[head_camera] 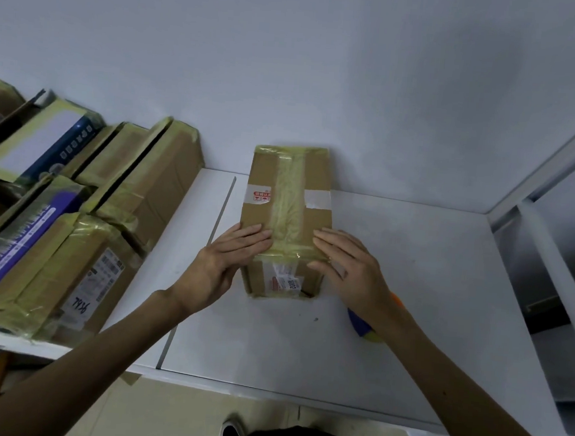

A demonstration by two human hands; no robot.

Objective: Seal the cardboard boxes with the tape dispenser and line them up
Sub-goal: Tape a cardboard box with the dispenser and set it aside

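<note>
Hands: our left hand [229, 258] and right hand [347, 266] lie flat, grip spread, pressing tape [284, 250] onto the box [287, 197].
Box: mid-bench [427, 295], apart from sealed boxes [84, 237] at left.
Risk: uneven pressure, we judge, could leave wrinkles or a lifting near edge.

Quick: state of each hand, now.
Left hand: open, fingers flat on the cardboard box top.
Right hand: open, fingers flat on the same box, holding nothing.
</note>
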